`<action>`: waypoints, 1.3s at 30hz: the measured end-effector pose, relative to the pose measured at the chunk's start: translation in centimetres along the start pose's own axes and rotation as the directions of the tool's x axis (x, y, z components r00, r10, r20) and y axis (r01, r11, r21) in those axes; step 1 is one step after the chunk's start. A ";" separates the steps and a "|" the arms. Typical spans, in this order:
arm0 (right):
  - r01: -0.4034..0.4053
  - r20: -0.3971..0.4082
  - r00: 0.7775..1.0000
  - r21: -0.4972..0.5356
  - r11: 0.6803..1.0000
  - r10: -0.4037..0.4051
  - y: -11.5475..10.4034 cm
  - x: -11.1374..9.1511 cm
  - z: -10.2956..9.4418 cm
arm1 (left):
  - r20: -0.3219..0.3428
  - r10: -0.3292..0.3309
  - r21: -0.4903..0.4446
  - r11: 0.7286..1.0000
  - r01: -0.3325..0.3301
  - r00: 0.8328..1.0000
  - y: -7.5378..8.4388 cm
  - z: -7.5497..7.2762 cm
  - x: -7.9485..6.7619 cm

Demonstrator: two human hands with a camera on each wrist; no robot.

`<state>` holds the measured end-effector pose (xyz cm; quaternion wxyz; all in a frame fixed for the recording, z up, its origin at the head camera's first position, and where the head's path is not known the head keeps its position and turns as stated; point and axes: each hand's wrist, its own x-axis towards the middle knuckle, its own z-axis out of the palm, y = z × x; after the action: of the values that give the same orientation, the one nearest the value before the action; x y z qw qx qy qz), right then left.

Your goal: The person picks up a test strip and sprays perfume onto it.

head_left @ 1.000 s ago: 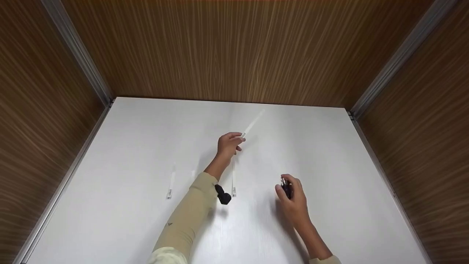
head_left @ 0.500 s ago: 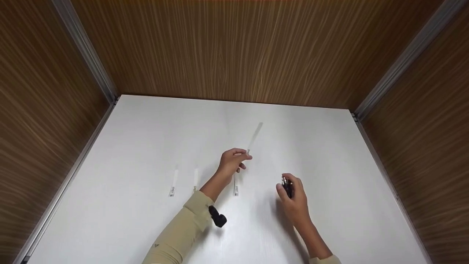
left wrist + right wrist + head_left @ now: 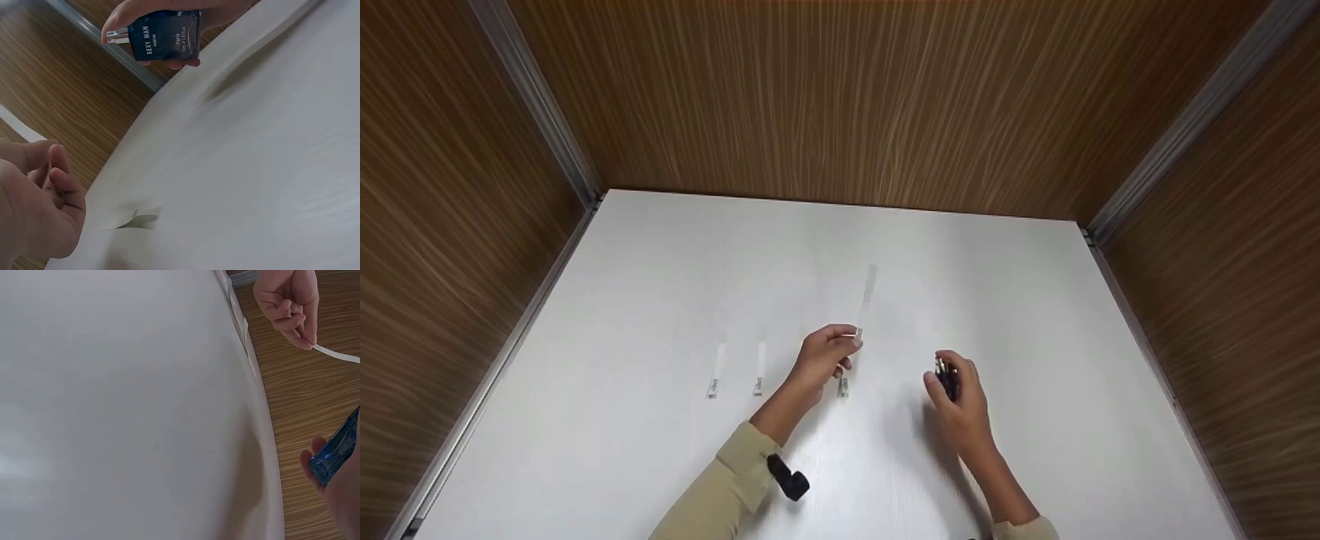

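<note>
My left hand [image 3: 819, 358] pinches a thin white perfume test strip [image 3: 869, 289] by its printed end, between thumb and forefinger. The strip's plain end points away toward the back, and in the right wrist view the strip [image 3: 336, 354] bends a little. To the right, my right hand [image 3: 966, 409] grips a small blue glass perfume bottle [image 3: 169, 36] with a silver sprayer [image 3: 117, 36]. A fingertip lies on top of the sprayer, and the label reads "Sexy Man". Both hands are above the white table, with a gap between the bottle and the held strip.
More test strips lie on the table [image 3: 1035, 322]: one at the left [image 3: 712, 388], another strip [image 3: 759, 384] beside it, and a third strip [image 3: 843, 388] partly under the left hand. Brown wood-grain panels [image 3: 840, 97] close off the back and both sides.
My left hand has come back toward me and slightly left with the strip, which now points more straight ahead. The second strip on the table shows fully. My right hand stays nearly still.
</note>
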<state>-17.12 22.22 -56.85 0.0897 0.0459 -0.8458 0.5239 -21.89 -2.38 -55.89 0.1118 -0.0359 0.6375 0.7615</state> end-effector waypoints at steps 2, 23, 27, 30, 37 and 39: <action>-0.012 0.003 1.000 0.005 1.000 0.012 -0.2 0.0 0.1 | -0.001 0.003 0.007 1.000 -0.003 1.000 -0.3 0.0 -0.5; 0.093 -0.020 0.995 -0.049 0.994 -0.095 -0.6 0.7 0.3 | 0.004 -0.027 0.028 0.999 0.027 1.000 -2.8 1.9 -4.6; 0.108 -0.044 0.993 -0.049 0.993 -0.110 -0.8 0.9 0.7 | -0.024 -0.033 0.048 0.998 0.034 0.999 -2.9 1.9 -5.1; 0.105 -0.052 0.993 -0.045 0.993 -0.108 -1.0 1.1 1.0 | -0.052 -0.030 0.071 0.997 0.033 0.998 -3.0 2.0 -5.3; 0.104 -0.063 0.992 -0.098 0.990 -0.110 -1.3 1.7 1.9 | -0.067 -0.019 0.110 0.994 0.026 0.998 -3.3 2.3 -6.0; 0.108 -0.066 0.991 -0.125 0.986 -0.117 -1.3 1.8 2.1 | -0.066 -0.013 0.112 0.993 0.021 0.998 -3.4 2.5 -6.2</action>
<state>-18.93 19.79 -56.30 0.1527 0.0689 -0.8681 0.4672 -14.93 -0.10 -57.49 0.0993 -0.0598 0.6825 0.7216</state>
